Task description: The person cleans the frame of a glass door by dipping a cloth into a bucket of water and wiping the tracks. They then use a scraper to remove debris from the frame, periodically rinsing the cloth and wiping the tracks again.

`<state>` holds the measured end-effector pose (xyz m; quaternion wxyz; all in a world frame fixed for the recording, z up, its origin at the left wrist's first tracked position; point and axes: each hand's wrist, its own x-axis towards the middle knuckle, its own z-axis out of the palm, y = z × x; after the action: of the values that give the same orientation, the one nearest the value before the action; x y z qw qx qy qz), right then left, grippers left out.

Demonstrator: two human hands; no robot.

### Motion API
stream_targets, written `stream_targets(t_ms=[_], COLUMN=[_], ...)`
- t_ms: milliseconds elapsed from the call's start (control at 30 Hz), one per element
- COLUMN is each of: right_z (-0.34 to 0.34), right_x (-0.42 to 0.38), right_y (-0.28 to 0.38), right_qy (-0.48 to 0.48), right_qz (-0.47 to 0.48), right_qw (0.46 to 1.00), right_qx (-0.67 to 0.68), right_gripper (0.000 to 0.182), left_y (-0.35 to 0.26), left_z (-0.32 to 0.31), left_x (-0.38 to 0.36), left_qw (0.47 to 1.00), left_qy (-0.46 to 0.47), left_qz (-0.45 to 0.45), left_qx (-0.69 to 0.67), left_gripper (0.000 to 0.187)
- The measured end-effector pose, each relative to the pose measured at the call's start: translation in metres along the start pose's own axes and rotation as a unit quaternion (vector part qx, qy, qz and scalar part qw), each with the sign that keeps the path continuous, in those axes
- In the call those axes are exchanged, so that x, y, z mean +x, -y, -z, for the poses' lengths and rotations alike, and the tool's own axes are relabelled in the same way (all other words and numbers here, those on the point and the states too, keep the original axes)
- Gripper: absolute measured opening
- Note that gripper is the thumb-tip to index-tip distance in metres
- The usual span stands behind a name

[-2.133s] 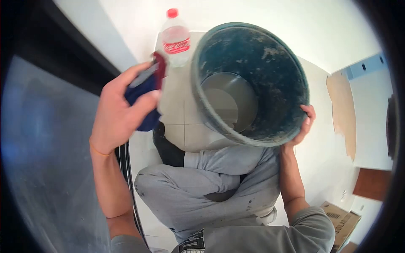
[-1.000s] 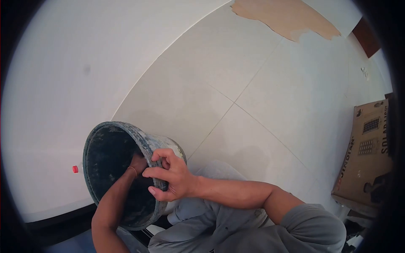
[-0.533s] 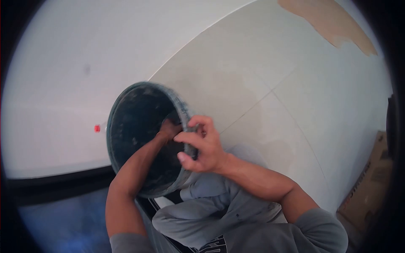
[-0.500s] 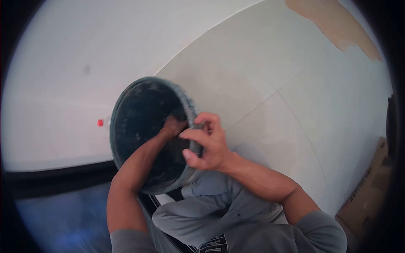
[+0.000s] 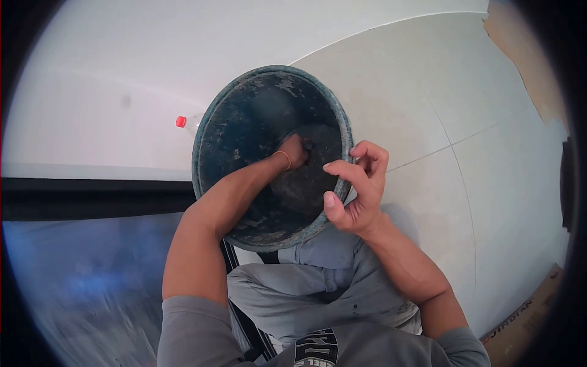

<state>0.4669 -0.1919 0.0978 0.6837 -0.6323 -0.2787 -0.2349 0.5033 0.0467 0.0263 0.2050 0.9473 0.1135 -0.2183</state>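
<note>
Centrally, the large, round, dark-green bucket [image 5: 197, 153] lies with its mouth facing the camera. Inside, the left hand [image 5: 294, 151] is nearer the base [image 5: 306, 191], finger opening and grip indeterminate; the right hand [image 5: 359, 188], half-open, straddles the right rim [image 5: 346, 119], clasping nothing visibly.

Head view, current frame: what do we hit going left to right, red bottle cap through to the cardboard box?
Red bottle cap → left hand, down inside the bucket → right hand → cardboard box, partly out of view at lower right.
</note>
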Motion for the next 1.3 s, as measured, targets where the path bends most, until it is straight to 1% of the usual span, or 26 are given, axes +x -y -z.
stream_targets(t_ms=[133, 200, 300, 400, 500, 600, 700, 800, 900, 933, 1000, 1100, 1200, 1300], right_z=[-0.001, -0.002, -0.003, -0.003, -0.002, -0.001, -0.001, -0.002, -0.002, -0.002, -0.002, 0.002, 0.0, 0.001], right_x=[-0.001, -0.001, -0.001, -0.002, -0.002, -0.001, -0.001, -0.001, -0.002, -0.002, -0.001, 0.001, -0.001, 0.0], right_y=[-0.002, -0.003, -0.003, -0.002, -0.002, -0.003, -0.004, -0.003, -0.004, -0.004, -0.002, 0.001, 0.001, 0.003], right_qy=[0.004, 0.002, 0.002, 0.005, 0.009, 0.012, 0.01, 0.008, 0.01, 0.011, 0.009, 0.034, 0.03, 0.045], right_qz=[0.012, 0.015, 0.015, 0.004, 0.005, 0.006, 0.011, 0.005, 0.003, 0.003, -0.001, 0.014, 0.003, -0.009], right_qw=[1.0, 1.0, 1.0, 1.0, 1.0, 1.0, 1.0, 1.0, 1.0, 1.0, 1.0, 0.999, 1.0, 0.999], right_qx=[-0.001, 0.003, 0.006, 0.008, 0.003, 0.0, 0.0, 0.006, 0.009, 0.01, 0.016, -0.011, 0.006, 0.005], right_gripper=[0.037, 0.036, 0.036, 0.036, 0.036, 0.036, 0.037, 0.037, 0.038, 0.038, 0.039, 0.038, 0.038, 0.036], left_y=[-0.013, -0.015, -0.016, -0.02, -0.014, -0.019, -0.028, -0.019, -0.018, -0.021, -0.027, -0.004, -0.002, -0.022], left_z=[0.008, 0.011, 0.014, 0.015, 0.014, 0.019, 0.026, 0.018, 0.019, 0.022, 0.026, 0.008, 0.003, 0.014], left_x=[-0.009, -0.009, -0.002, -0.005, 0.001, -0.008, -0.014, -0.006, -0.002, -0.005, -0.015, -0.003, 0.0, -0.01], left_qw=[1.0, 1.0, 0.992, 0.991, 0.987, 0.991, 0.993, 0.996, 0.997, 0.999, 1.0, 0.99, 0.991, 0.993], left_qy=[-0.016, -0.01, 0.073, 0.063, 0.077, 0.052, 0.044, 0.015, 0.013, 0.009, 0.0, -0.058, -0.045, -0.028], left_qz=[0.0, -0.005, 0.098, 0.111, 0.118, 0.084, 0.066, 0.055, 0.054, 0.036, 0.002, -0.123, -0.113, -0.104], left_qx=[-0.008, -0.027, -0.003, 0.039, 0.072, 0.089, 0.089, 0.064, 0.051, 0.035, 0.002, 0.044, 0.051, 0.043], left_gripper=[0.035, 0.039, 0.059, 0.075, 0.067, 0.061, 0.054, 0.049, 0.037, 0.036, 0.042, 0.056, 0.055, 0.056])
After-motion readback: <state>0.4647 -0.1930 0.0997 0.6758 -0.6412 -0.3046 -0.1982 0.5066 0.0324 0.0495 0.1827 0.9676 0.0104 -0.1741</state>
